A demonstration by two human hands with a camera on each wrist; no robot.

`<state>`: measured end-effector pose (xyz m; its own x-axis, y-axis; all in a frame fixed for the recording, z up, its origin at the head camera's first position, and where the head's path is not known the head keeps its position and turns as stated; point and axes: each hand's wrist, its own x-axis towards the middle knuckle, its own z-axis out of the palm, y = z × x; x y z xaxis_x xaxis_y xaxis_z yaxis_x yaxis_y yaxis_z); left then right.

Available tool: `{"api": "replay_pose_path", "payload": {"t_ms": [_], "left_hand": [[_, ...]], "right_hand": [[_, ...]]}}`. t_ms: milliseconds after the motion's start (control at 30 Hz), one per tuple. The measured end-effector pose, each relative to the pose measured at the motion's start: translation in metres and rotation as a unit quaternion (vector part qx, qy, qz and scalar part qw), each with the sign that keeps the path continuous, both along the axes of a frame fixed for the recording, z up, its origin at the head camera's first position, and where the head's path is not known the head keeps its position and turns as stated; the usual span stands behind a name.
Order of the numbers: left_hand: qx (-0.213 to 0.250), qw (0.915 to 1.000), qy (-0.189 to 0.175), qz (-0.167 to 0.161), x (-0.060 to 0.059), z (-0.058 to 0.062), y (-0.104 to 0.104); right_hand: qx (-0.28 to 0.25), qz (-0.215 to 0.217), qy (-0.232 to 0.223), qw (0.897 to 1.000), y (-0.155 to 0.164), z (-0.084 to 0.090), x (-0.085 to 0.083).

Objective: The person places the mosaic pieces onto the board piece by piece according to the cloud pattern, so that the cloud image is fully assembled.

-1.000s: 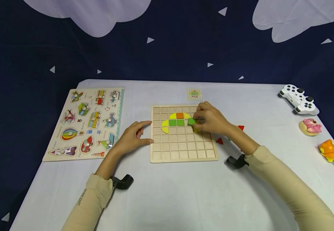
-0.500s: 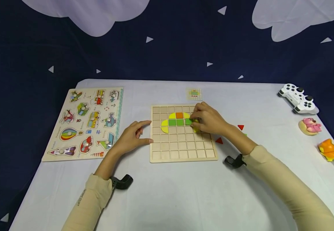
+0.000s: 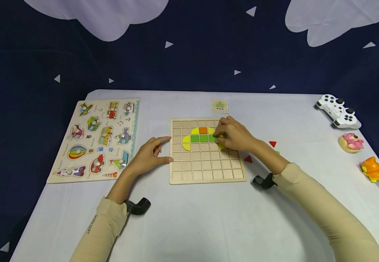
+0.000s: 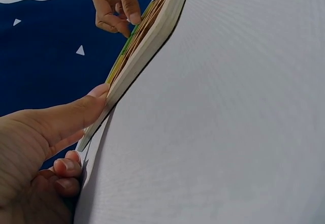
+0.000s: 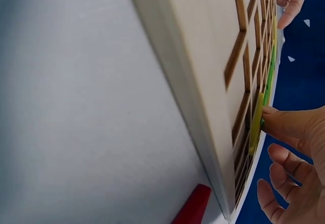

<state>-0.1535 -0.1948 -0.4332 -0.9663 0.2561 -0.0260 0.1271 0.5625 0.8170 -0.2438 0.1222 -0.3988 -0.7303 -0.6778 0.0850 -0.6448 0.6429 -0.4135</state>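
Board: flat on the white table.
Left hand: thumb and forefinger spread wide, touching the board's left edge.
Right hand: pinches a green tile at the green row's right end.
Orange tile: just beyond, between yellow pieces.
Card: beyond the board.

The green square in the right hand, tilted and apart from its neighbours a second ago, now sits down on the gridded board — in line with the other green squares. The hand is slightly farther left — a green sliver now shows beyond the forearm.
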Motion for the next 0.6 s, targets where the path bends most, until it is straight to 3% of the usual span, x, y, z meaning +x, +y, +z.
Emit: {"api": "replay_pose_path", "payload": {"t_ms": [167, 300, 433, 600], "left_hand": [[0.0, 1.0, -0.003, 0.0, 0.001, 0.0, 0.001], [0.001, 1.0, -0.005, 0.001, 0.0, 0.0, 0.001], [-0.005, 1.0, -0.006, 0.003, 0.0, 0.0, 0.001], [-0.005, 1.0, -0.007, 0.001, 0.0, 0.001, 0.0]], "right_hand": [[0.001, -0.008, -0.002, 1.0, 0.003, -0.001, 0.002], [-0.032, -0.023, -0.02, 0.999, 0.011, 0.006, 0.004], [-0.072, -0.052, -0.058, 0.994, 0.03, 0.013, 0.005], [-0.066, -0.078, -0.061, 0.993, 0.062, 0.013, 0.009]]}}
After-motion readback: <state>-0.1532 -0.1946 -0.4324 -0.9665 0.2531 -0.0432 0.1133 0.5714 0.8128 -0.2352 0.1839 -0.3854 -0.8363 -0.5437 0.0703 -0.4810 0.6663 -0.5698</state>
